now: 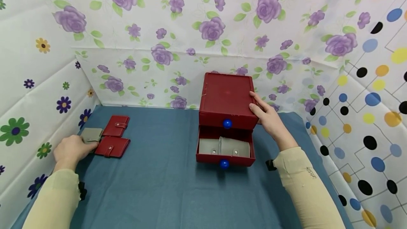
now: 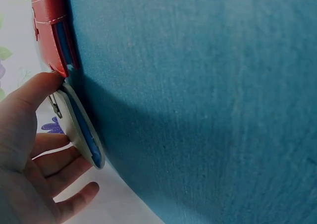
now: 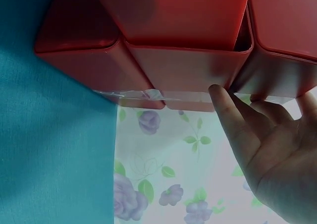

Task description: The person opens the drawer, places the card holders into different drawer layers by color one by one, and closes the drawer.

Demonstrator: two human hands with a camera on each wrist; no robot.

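Observation:
At the left of the head view, my left hand (image 1: 70, 150) pinches a grey snap wallet (image 1: 91, 134). In the left wrist view the thumb presses one end of that wallet (image 2: 74, 120), with fingers behind it. Two red strap wallets, a rear one (image 1: 115, 124) and a front one (image 1: 115, 147), lie beside it. My right hand (image 1: 270, 119) rests on the upper right edge of a red drawer box (image 1: 226, 93), fingers fairly straight. The box's lower drawer (image 1: 208, 159) is pulled out, with two grey wallets (image 1: 234, 147) inside.
Blue knobs, an upper one (image 1: 227, 123) and a lower one (image 1: 224, 164), mark the drawer fronts. A blue cloth (image 1: 152, 186) covers the table. Patterned sheets (image 1: 178, 63) hang behind and at both sides; the box stands near the back one.

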